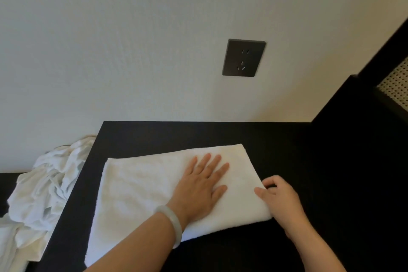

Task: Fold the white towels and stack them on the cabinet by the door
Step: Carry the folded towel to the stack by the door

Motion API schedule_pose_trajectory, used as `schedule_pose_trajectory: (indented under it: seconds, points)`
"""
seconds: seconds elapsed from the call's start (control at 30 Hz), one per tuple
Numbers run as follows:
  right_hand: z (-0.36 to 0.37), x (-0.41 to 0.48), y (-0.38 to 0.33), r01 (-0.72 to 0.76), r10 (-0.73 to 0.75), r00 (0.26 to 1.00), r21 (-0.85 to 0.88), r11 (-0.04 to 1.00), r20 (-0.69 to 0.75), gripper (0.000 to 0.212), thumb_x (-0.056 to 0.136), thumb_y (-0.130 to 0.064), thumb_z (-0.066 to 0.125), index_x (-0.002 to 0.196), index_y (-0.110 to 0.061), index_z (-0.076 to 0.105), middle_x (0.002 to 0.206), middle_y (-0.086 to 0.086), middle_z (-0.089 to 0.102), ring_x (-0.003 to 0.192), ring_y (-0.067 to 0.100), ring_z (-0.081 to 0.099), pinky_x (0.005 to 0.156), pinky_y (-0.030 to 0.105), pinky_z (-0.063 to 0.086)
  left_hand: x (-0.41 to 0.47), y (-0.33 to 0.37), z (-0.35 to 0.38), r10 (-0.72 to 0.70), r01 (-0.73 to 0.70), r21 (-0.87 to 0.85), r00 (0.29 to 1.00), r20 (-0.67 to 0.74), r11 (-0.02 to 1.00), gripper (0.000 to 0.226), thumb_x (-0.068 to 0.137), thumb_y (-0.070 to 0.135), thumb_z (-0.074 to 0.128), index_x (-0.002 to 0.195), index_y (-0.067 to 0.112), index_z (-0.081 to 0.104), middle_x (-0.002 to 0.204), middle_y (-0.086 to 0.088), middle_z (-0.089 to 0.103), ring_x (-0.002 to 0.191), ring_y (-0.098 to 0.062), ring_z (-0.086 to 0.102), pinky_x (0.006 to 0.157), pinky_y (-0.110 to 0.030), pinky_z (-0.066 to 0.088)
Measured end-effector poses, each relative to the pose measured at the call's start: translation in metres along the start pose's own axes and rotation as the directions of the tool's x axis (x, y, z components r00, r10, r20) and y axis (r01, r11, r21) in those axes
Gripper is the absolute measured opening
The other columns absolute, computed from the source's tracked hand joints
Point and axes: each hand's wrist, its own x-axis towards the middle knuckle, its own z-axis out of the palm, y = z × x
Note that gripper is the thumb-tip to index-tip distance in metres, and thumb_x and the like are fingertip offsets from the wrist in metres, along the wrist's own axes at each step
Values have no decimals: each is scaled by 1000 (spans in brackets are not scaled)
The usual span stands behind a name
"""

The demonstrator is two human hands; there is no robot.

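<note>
A folded white towel (pixel 136 190) lies flat on the black cabinet top (pixel 287 150). My left hand (pixel 202 185) rests palm down on the towel's right half, fingers straight and spread; a pale bangle sits on that wrist. My right hand (pixel 280 199) is at the towel's right edge, thumb on top and fingers curled round the fold, pinching it. A heap of crumpled white towels (pixel 44 187) lies to the left, below the cabinet's left edge.
A dark wall socket (pixel 244 58) sits on the pale wall behind the cabinet. A taller black piece of furniture (pixel 364 117) with a woven cane panel (pixel 395 84) rises at the right. Bare black top shows behind and right of the towel.
</note>
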Motion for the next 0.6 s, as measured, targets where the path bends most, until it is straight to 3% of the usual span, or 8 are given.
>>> schedule_pose_trajectory:
  seconds: [0.1, 0.17, 0.23, 0.3, 0.37, 0.43, 0.5, 0.6]
  points:
    - [1, -4, 8, -108, 108, 994, -11, 994, 22, 28, 88, -28, 73, 107, -22, 54, 94, -3, 61, 83, 11, 58, 67, 28, 45, -1, 2, 0, 27, -27, 11, 1000, -14, 1000, 58, 101, 58, 9, 155, 41, -7, 163, 11, -15, 148, -12, -22, 121, -43, -13]
    - [-2, -6, 4, -79, 74, 996, -128, 989, -44, 32, 87, -28, 74, 110, -23, 53, 94, -6, 59, 82, 8, 56, 70, 27, 46, -2, 2, 0, 36, -36, 17, 999, -17, 999, 58, 102, 57, 9, 155, 40, -7, 163, 10, -15, 148, -13, -22, 121, -42, -15]
    - [-3, -5, -6, 94, -162, 957, -272, 958, -239, 29, 90, -26, 68, 114, -27, 52, 100, -13, 52, 84, 2, 51, 72, 24, 45, -1, 5, 1, 37, -37, 21, 999, -29, 999, 58, 103, 56, 10, 155, 38, -7, 163, 9, -16, 148, -14, -23, 121, -43, -14]
    - [6, -8, -22, 364, -443, 839, -281, 888, -315, 29, 97, -24, 57, 125, -30, 52, 115, -16, 50, 101, 0, 50, 86, 21, 43, 2, 11, 5, 63, -62, 17, 998, -22, 998, 59, 103, 55, 10, 156, 37, -7, 163, 9, -15, 149, -14, -22, 121, -43, -14]
    - [22, -3, -30, 526, -568, 802, -231, 819, -185, 38, 104, -27, 43, 142, -27, 46, 140, -16, 46, 128, 1, 43, 106, 19, 32, 4, 18, 6, 88, -88, -2, 996, -6, 996, 61, 103, 55, 8, 156, 31, -9, 163, 8, -15, 148, -12, -22, 121, -40, -15]
    - [41, 7, -21, 536, -560, 828, -317, 783, 17, 51, 107, -35, 27, 156, -25, 24, 162, -13, 22, 147, -1, 15, 118, 19, 11, 4, 18, 9, 52, -52, 25, 998, -28, 998, 63, 104, 52, 9, 157, 21, -2, 164, 3, -6, 150, -11, -13, 123, -39, -10]
    - [50, 18, -6, 527, -566, 820, -495, 691, 83, 60, 102, -46, 7, 159, -27, 3, 165, -14, -3, 147, -4, -11, 121, 23, -7, -3, 10, 9, -52, 55, 44, 996, -70, 998, 61, 105, 47, 16, 155, 13, 25, 162, -6, 22, 151, -17, 15, 122, -43, 7]
    - [49, 23, -1, 514, -568, 819, -550, 658, 84, 65, 97, -49, -4, 158, -28, -5, 163, -16, -12, 146, -4, -18, 121, 25, -11, -25, -23, 13, -193, 199, 45, 974, -120, 979, 57, 100, 43, 28, 148, 17, 44, 155, -9, 38, 143, -24, 36, 113, -47, 20]
